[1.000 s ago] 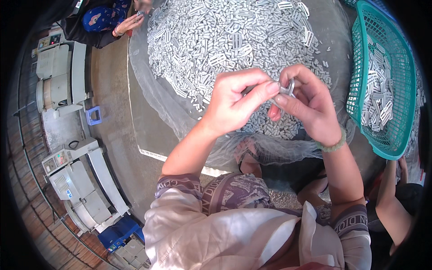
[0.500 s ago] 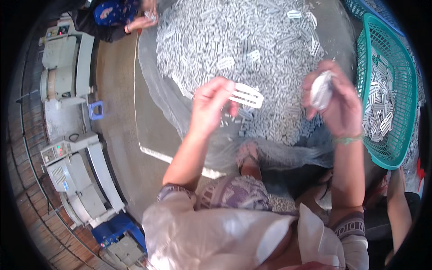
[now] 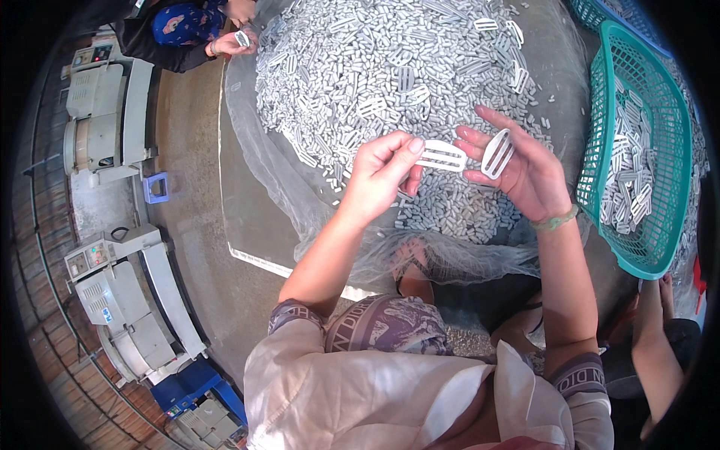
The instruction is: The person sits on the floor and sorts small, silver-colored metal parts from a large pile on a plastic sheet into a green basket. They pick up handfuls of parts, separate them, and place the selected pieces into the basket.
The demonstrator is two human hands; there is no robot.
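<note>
My left hand (image 3: 386, 172) pinches one end of a pale slotted slide buckle (image 3: 442, 156) between thumb and fingers. A second slide buckle (image 3: 498, 154) rests against the fingers and palm of my right hand (image 3: 536, 169), whose fingers are spread and slightly curled. The two buckles are close together, in front of me. Beneath both hands spreads a large heap of small grey pellets (image 3: 337, 97). Several more slotted buckles, such as a pale buckle (image 3: 370, 107) and a darker buckle (image 3: 406, 79), lie on it.
A teal plastic basket (image 3: 651, 262) at the right holds many slotted pieces. Mesh sheeting (image 3: 274, 180) lies under the heap. Another person's hand (image 3: 231, 43) holds a small piece at the far left. Machines (image 3: 124, 300) line the left side; a blue stool (image 3: 156, 187) stands near them.
My right hand has come left and down toward my left hand, its fingers spreading and the buckle in it showing clearly. My left hand has shifted slightly right with its buckle.
</note>
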